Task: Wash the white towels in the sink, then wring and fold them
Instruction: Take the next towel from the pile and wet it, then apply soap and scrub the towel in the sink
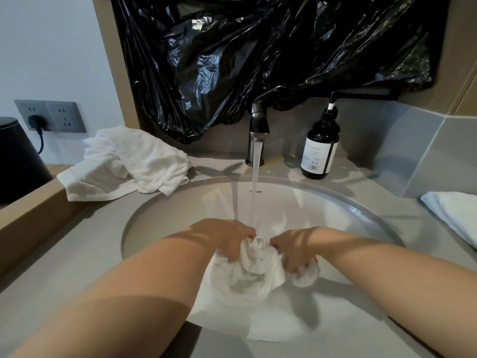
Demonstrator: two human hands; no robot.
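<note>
A wet white towel lies bunched in the round sink, its lower part spread over the basin's near side. My left hand grips a fold of it on the left. My right hand grips another bunch on the right. Both hands sit close together under the stream of water running from the faucet. A crumpled white towel lies on the counter at the back left. A folded white towel rests on the counter at the right edge.
A dark pump bottle stands right of the faucet. A black plastic sheet covers the wall above. A dark bin and wall sockets with a plug are at the far left, beyond a wooden ledge.
</note>
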